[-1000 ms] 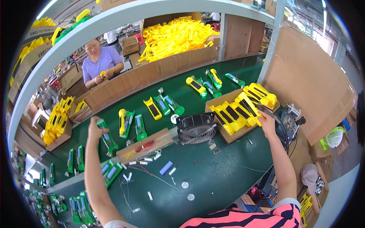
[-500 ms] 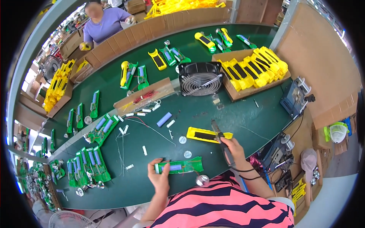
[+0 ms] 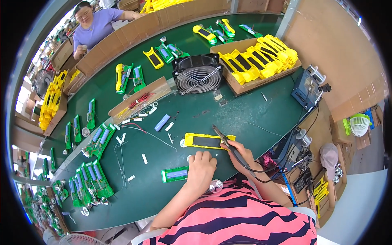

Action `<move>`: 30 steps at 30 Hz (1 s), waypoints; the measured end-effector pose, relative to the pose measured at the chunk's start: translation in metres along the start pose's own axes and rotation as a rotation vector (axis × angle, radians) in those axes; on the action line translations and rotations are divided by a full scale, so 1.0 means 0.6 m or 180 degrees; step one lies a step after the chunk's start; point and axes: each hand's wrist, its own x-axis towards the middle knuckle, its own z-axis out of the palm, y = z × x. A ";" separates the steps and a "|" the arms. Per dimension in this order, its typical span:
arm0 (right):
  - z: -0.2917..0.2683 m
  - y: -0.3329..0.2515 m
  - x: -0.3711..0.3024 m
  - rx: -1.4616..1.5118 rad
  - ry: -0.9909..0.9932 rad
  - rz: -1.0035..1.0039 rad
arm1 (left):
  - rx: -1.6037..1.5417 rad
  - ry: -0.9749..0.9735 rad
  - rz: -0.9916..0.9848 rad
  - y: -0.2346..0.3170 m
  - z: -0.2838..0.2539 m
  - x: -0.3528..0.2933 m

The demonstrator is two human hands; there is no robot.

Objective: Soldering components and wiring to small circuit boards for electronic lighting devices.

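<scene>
A green plastic casing (image 3: 168,174) with a blue cylindrical battery (image 3: 177,174) lies flat on the green table. My left hand (image 3: 201,170) is curled over its right end, fingers bent downward and hiding that part. Whatever the fingertips pinch is out of sight. A shiny round reflector (image 3: 215,186) sits beside my left wrist. My right hand (image 3: 241,156) is closed around a soldering iron (image 3: 228,146), its tip pointing up and away. Under the iron lies a yellow casing (image 3: 189,139) with a black panel; my right fingers are at its right end.
A black fan (image 3: 198,75) stands ahead, beside a carton of yellow casings (image 3: 261,59). A blue soldering station (image 3: 305,92) is at right, with a cable trailing. Loose battery (image 3: 162,123), wires and white pieces lie left; green assemblies (image 3: 92,179) line the left side. A person works beyond the cardboard wall.
My left hand has moved from the green casing's left end to its right end. The view has shifted somewhat. My right hand still holds the iron by the yellow casing.
</scene>
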 end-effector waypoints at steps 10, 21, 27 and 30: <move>-0.016 0.013 -0.008 0.0758 -0.1075 -0.0460 | -0.2637 0.1796 -0.1733 -0.052 -0.026 -0.066; 0.028 -0.041 0.001 0.1608 -0.0336 0.0719 | -0.0566 0.0229 -0.0707 -0.119 -0.049 -0.042; 0.052 -0.041 0.011 0.2952 -0.0094 0.2095 | -0.0204 -0.0057 -0.0546 -0.123 -0.047 -0.034; 0.052 -0.047 0.015 0.2775 -0.0176 0.2174 | -0.0089 -0.0046 -0.0563 -0.121 -0.045 -0.033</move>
